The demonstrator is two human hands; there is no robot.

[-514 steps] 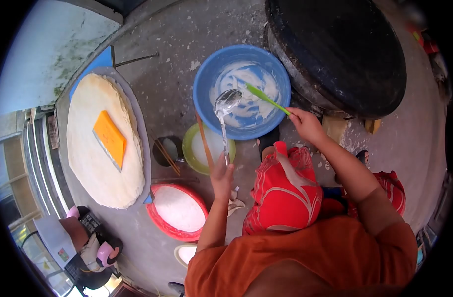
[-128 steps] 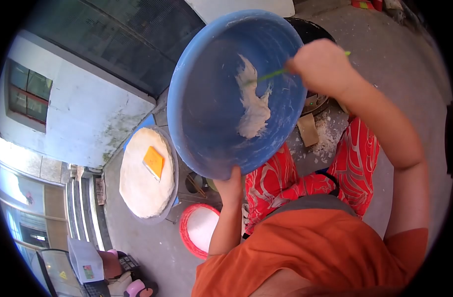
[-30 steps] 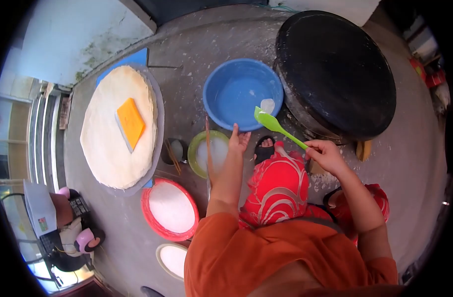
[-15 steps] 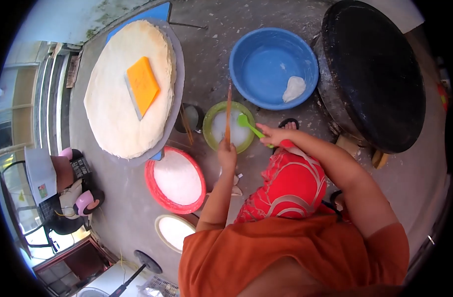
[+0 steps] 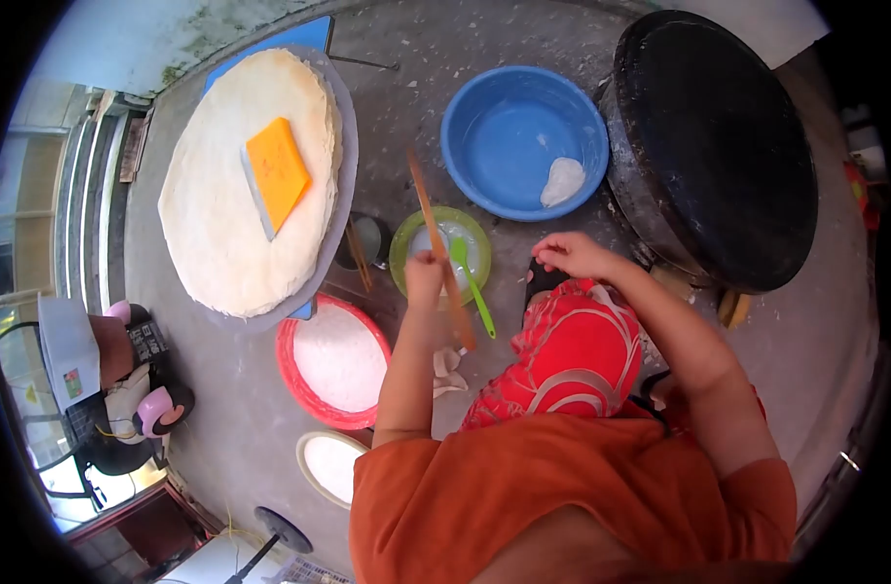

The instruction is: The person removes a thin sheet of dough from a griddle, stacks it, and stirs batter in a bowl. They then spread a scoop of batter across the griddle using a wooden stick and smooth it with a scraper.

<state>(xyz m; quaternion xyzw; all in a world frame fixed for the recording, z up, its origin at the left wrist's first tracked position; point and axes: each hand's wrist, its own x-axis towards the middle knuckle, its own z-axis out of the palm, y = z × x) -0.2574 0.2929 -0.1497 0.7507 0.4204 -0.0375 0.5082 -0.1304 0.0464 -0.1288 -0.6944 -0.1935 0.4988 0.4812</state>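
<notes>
Now the biggest thing in view, the black round griddle, sits at the upper right, and the wide stack of pale flatbreads lies at the upper left on its tray with an orange scraper on top; neither has shifted. The blue basin, lifted and tilted a few seconds ago, stands on the ground just beside the griddle, with a lump of white dough against its near wall. Nearer the person are a red-rimmed bowl of white stuff and, between it and the basin, the green bowl. What has just changed is small: the green spatula, in the right hand half a second back, now lies with its blade in the green bowl and its handle out over the rim toward the person. The right hand has come off it and hangs just right of the bowl, fingers loosely curled with nothing seen in them. The scraping tool looks laid aside and that hand free. The left hand is closed around the wooden stick, which slants across the green bowl more steeply tilted than before. A small dark cup with sticks stands just left of the bowl. All rests on a grey, flour-flecked concrete floor outdoors, beside a pale wall, with another person's pink-sleeved arm at the lower left
</notes>
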